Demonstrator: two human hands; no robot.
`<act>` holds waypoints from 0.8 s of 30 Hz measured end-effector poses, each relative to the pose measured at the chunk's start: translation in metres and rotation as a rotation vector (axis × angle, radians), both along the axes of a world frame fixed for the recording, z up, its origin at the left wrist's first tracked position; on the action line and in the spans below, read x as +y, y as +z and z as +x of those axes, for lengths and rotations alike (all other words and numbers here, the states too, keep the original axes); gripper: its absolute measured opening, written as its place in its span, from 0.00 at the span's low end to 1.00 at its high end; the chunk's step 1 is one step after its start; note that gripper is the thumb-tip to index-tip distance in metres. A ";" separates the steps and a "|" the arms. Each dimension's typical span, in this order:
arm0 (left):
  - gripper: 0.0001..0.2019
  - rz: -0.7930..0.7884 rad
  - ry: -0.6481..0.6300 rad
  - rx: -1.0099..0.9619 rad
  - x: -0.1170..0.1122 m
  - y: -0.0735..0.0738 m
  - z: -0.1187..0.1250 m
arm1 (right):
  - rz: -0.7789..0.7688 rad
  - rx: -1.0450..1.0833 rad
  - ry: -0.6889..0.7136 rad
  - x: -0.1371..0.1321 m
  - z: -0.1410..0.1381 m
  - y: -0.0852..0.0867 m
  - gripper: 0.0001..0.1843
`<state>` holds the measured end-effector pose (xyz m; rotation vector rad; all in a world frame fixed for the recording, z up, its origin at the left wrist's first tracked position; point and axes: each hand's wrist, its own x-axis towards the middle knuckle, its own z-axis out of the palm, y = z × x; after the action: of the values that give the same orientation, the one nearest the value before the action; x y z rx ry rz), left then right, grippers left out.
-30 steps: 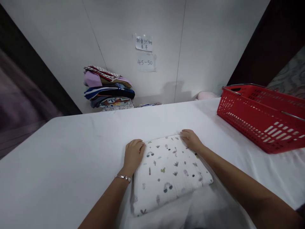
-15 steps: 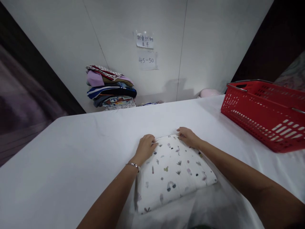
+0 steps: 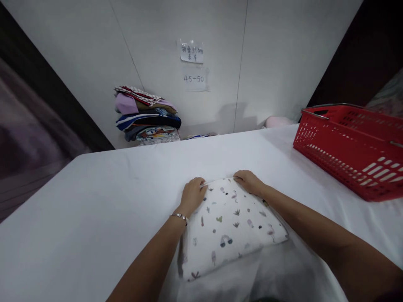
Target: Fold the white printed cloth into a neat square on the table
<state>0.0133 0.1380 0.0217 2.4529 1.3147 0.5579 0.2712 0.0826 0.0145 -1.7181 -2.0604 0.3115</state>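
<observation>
A folded white cloth [image 3: 231, 228] printed with small cacti and flamingos lies on the white table [image 3: 94, 209] in front of me. My left hand [image 3: 192, 196], with a thin bracelet at the wrist, curls its fingers over the cloth's far left corner. My right hand [image 3: 248, 183] grips the far right corner, fingers bent over the edge. Both forearms reach in from the bottom of the view, and the right one lies along the cloth's right side.
A red plastic basket [image 3: 352, 149] with metal handles sits at the table's right. A stack of folded colourful fabrics [image 3: 146, 115] stands against the white wall behind the table, under two paper notes [image 3: 192, 63]. A pink item [image 3: 276, 121] lies at the far edge.
My left hand has slid right along the cloth's far edge, closer to my right hand. The cloth has shifted slightly; the view has turned a little leftward.
</observation>
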 end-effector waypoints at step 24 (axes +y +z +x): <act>0.10 -0.010 0.136 0.235 0.002 0.004 0.012 | -0.130 -0.160 -0.048 0.015 -0.008 0.003 0.14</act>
<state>0.0250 0.1397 0.0254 2.4941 1.5794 0.2991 0.2637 0.0979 0.0177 -1.9235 -2.1487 0.3076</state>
